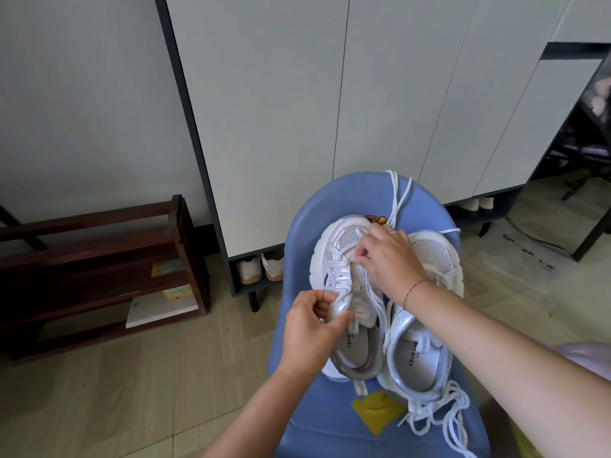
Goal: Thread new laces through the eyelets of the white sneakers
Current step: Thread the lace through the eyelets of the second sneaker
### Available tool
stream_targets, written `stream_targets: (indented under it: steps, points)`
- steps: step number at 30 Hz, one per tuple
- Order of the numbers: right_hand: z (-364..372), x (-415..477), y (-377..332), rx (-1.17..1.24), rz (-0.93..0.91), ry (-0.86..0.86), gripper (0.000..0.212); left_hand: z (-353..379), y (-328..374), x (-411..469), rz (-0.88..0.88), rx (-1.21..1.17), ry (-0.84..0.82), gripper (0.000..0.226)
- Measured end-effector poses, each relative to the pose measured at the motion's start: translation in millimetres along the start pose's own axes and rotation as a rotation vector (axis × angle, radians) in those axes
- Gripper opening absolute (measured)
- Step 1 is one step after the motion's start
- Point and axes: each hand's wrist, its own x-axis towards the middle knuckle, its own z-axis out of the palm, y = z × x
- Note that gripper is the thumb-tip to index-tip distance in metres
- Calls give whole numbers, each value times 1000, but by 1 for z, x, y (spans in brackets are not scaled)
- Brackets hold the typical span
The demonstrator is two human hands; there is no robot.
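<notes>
My left hand point(314, 322) is clamped on the side of the first sneaker point(334, 256), thumb over its collar. My right hand point(388, 259), just beyond it, pinches the same sneaker's upper at the front eyelets with curled fingers. A white lace point(401, 196) trails away past that hand. The second sneaker point(423, 358) lies under my right forearm on the blue chair point(297, 418).

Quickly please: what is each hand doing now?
Left hand: grips the side of a sneaker.
Right hand: pinches a lace over the same sneaker.
</notes>
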Motion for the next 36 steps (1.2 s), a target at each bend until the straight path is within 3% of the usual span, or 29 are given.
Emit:
stream_targets:
  steps: [4, 9, 11, 13, 16, 19, 22, 26, 30, 36]
  points:
    - [-9, 8, 17, 28, 208, 92, 7, -2, 1, 0, 7, 0, 2, 25]
    - [-21, 18, 48, 148, 614, 337, 11, -2, 1, 0, 10, 6, 0, 25]
    - [-21, 15, 50, 187, 703, 345, 12, -2, 1, 0, 10, 11, 4, 25]
    - [-19, 11, 45, 234, 624, 295, 7, -2, 0, 1, 5, 7, 2, 26]
    - [-20, 5, 26, 329, 338, 250, 8, -1, 0, 1, 3, 14, -2, 26]
    - [-16, 0, 10, 342, 150, 59, 11, 1, 0, 2, -4, 12, 2, 27]
    - [-9, -2, 3, 261, 59, -61, 13, 1, -1, 1, -5, 16, 8, 28]
    - [-5, 4, -2, 105, -18, -83, 9, 0, -1, 2, -4, 24, 9, 27]
    - [-2, 5, 2, 23, -29, -65, 12, 0, -1, 1, -2, 8, 3, 27]
    - [-17, 17, 24, 42, 265, 109, 9, -3, 1, 0, 6, -7, 0, 27]
